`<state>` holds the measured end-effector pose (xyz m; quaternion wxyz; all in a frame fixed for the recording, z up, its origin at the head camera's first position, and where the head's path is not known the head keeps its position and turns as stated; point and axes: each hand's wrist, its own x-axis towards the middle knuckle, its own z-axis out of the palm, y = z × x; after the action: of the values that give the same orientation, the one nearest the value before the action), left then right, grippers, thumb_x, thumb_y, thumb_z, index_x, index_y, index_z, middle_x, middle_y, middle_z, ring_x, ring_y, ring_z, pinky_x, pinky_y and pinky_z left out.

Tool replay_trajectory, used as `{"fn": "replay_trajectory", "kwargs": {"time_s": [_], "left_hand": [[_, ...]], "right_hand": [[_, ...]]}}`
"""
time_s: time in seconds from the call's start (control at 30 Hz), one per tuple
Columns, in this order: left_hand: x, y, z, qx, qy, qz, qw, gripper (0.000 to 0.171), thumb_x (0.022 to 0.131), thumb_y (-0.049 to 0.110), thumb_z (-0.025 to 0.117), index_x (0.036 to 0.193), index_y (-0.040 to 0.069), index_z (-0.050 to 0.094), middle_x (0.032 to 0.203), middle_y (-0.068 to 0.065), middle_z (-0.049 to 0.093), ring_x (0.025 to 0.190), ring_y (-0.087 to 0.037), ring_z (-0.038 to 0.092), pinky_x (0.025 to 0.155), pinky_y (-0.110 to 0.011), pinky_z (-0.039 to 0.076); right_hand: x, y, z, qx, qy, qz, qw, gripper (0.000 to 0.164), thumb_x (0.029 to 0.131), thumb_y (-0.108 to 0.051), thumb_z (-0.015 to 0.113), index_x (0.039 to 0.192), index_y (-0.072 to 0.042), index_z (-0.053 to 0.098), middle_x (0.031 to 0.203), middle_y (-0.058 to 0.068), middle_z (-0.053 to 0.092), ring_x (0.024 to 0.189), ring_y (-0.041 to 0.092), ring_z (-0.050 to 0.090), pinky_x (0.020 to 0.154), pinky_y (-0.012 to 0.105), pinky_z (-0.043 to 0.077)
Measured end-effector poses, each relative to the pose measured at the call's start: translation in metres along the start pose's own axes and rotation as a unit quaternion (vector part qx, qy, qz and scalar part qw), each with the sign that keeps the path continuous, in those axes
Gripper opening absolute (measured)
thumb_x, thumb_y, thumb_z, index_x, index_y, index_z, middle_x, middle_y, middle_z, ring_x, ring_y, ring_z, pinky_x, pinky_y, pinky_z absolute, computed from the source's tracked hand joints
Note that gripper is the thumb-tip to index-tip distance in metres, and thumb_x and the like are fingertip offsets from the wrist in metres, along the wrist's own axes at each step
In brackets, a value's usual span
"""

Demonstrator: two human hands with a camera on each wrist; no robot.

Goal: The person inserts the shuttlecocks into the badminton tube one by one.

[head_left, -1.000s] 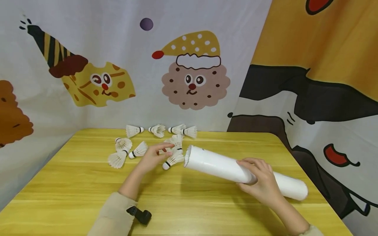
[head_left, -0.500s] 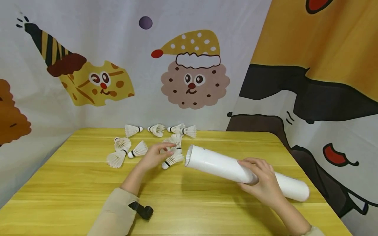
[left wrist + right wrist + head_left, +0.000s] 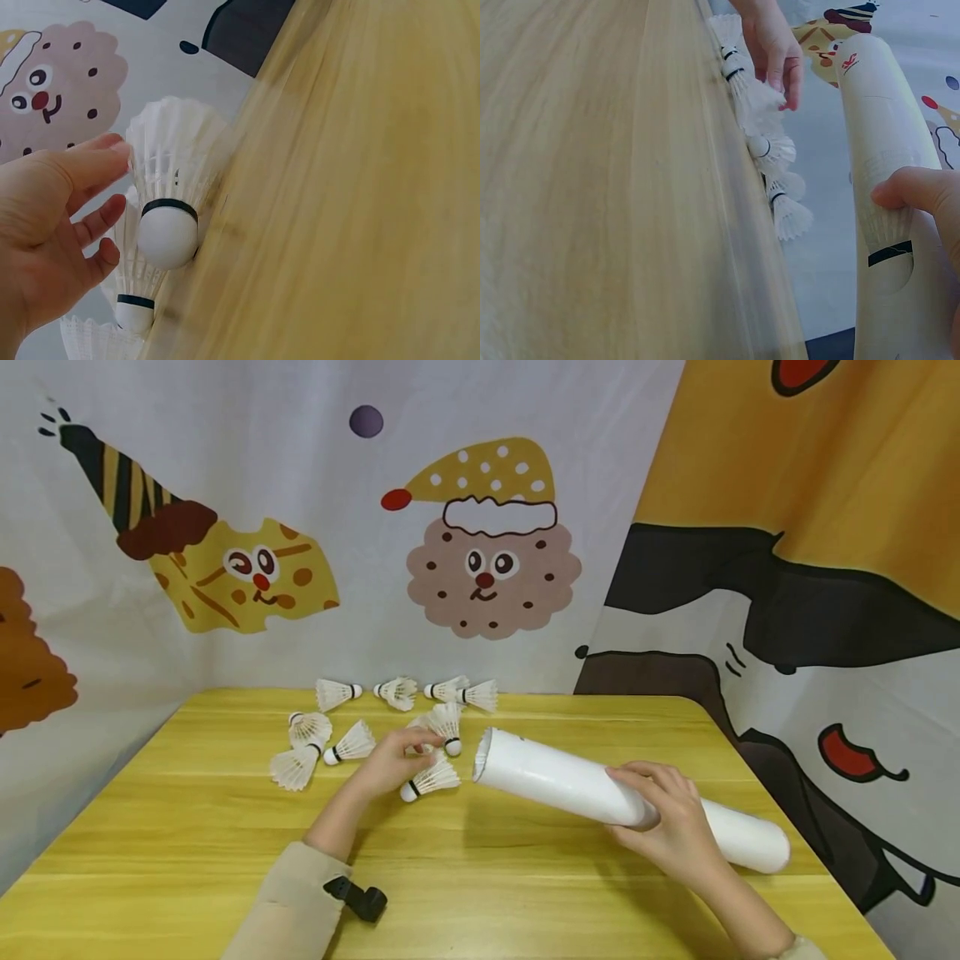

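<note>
My left hand (image 3: 397, 762) reaches into the shuttlecocks, thumb and index finger pinching at the feather skirt of the nearest shuttlecock (image 3: 429, 779). In the left wrist view that shuttlecock (image 3: 169, 236) has its round cork, ringed by a dark band, facing the camera, and the fingertips meet at its skirt edge. My right hand (image 3: 663, 818) grips a long white shuttlecock tube (image 3: 547, 777) around its middle, tilted with the open end raised toward the left hand. In the right wrist view the thumb lies along the tube (image 3: 889, 112), over its printed shuttlecock picture.
Beside the left hand lies a shuttlecock (image 3: 448, 727) with its cork toward me. Others, such as the shuttlecock (image 3: 352, 743) and the shuttlecock (image 3: 336, 693), lie farther left and back on the wooden table (image 3: 225, 860). A cartoon-printed curtain (image 3: 300, 460) hangs behind the table.
My left thumb and index finger have closed together, and the nearest shuttlecock has shifted slightly left and toward me, uncovering the cork of the one behind. The right hand and tube hold almost still.
</note>
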<state>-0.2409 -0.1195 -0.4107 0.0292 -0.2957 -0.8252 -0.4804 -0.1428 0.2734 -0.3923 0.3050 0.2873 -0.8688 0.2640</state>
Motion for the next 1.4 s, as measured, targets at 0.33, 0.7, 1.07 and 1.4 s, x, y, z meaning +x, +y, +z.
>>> {"fn": "replay_trajectory", "kwargs": {"time_s": [0.33, 0.7, 1.07, 1.4], "left_hand": [[-0.005, -0.017, -0.007, -0.012, -0.024, -0.026, 0.9993, 0.024, 0.088, 0.002, 0.068, 0.11, -0.005, 0.068, 0.101, -0.009, 0.064, 0.09, -0.023, 0.053, 0.078, -0.041, 0.046], [-0.01, -0.014, -0.012, 0.005, -0.03, -0.062, 0.9976, 0.008, 0.087, 0.011, 0.071, 0.093, 0.007, 0.073, 0.089, 0.0, 0.065, 0.083, -0.018, 0.056, 0.074, -0.035, 0.046], [-0.014, -0.012, -0.017, -0.025, -0.04, -0.066, 0.9967, 0.008, 0.088, 0.013, 0.07, 0.091, 0.007, 0.073, 0.095, -0.004, 0.068, 0.09, -0.022, 0.059, 0.078, -0.039, 0.048], [-0.014, -0.001, -0.018, -0.038, 0.035, -0.066, 0.9965, 0.006, 0.087, 0.012, 0.071, 0.087, 0.006, 0.074, 0.081, -0.001, 0.064, 0.074, -0.018, 0.052, 0.062, -0.028, 0.043]], "right_hand": [[-0.001, 0.002, 0.001, 0.0, -0.001, -0.003, 1.0, 0.066, 0.06, -0.022, 0.086, 0.123, -0.019, 0.065, 0.119, 0.003, 0.059, 0.108, 0.024, 0.048, 0.082, 0.042, 0.028], [-0.001, -0.001, 0.0, -0.002, 0.0, -0.004, 1.0, 0.074, 0.053, -0.011, 0.089, 0.122, -0.019, 0.066, 0.118, 0.003, 0.059, 0.107, 0.024, 0.048, 0.081, 0.041, 0.027], [0.0, -0.001, -0.002, -0.002, 0.007, -0.01, 1.0, 0.067, 0.058, -0.018, 0.088, 0.122, -0.018, 0.066, 0.118, 0.003, 0.06, 0.106, 0.024, 0.049, 0.08, 0.039, 0.028], [-0.001, 0.001, -0.002, -0.001, 0.006, -0.005, 1.0, 0.066, 0.058, -0.022, 0.087, 0.121, -0.017, 0.066, 0.118, 0.003, 0.06, 0.107, 0.024, 0.049, 0.08, 0.038, 0.028]]}}
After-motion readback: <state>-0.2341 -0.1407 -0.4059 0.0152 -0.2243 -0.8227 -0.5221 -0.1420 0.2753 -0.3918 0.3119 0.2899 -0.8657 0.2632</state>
